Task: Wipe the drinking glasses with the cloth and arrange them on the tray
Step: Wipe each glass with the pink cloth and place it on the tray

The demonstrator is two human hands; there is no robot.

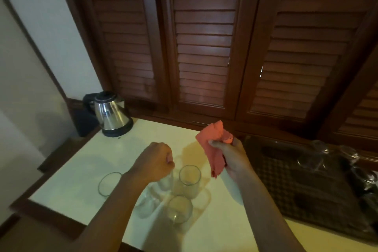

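Several clear drinking glasses stand together on the cream table (77, 170): one at the left (108, 184), one in the middle (189, 176), one nearer me (180, 208). My left hand (157, 159) is closed in a fist just above another glass (165, 181), whose rim it hides. My right hand (229, 157) is raised beside the group and grips a crumpled pink cloth (214, 143). At the right lies a dark checkered tray (286, 180) with a few glasses (311, 159) on its far side, dim and hard to make out.
A steel electric kettle (111, 114) stands on the table's far left corner. Dark wooden louvred doors (204, 47) rise right behind the table. The table's left edge drops off beside a white wall (30, 67).
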